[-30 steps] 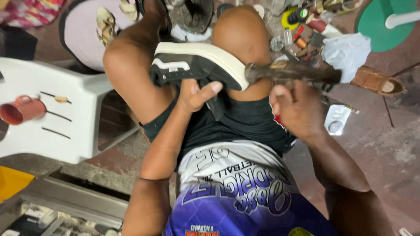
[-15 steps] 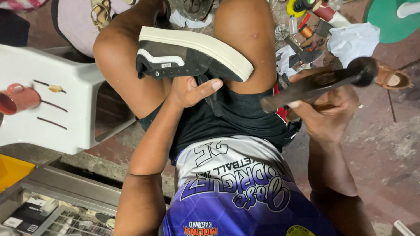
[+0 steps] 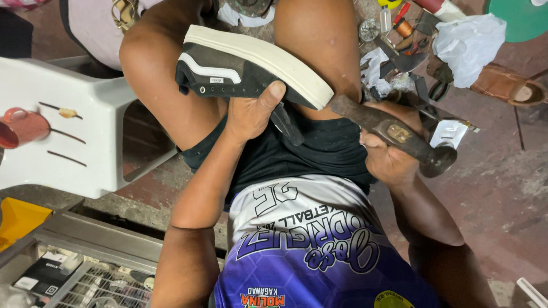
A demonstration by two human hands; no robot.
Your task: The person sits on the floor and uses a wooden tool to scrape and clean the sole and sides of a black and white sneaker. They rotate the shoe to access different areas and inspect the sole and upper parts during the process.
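Note:
A black sneaker [image 3: 228, 71] with a thick cream sole [image 3: 268, 60] lies sole-up across my knees. My left hand [image 3: 251, 114] grips it from below, thumb pressed on its black upper near the sole edge. My right hand [image 3: 385, 157] is closed around a worn brown hammer [image 3: 391, 132]. One end of the hammer touches the toe end of the sole; its dark heavy end points down to the right.
A white plastic chair [image 3: 63, 131] with a red mug [image 3: 20, 126] stands at the left. Tools, thread spools, white cloth [image 3: 465, 43] and a brown sandal [image 3: 508, 85] litter the floor at upper right. A yellow bin [image 3: 17, 219] and a metal rack [image 3: 85, 268] sit lower left.
The hammer swung away from the sole, up to the right, then came back; its end now rests against the toe of the sole. My left thumb shifted up onto the shoe's upper.

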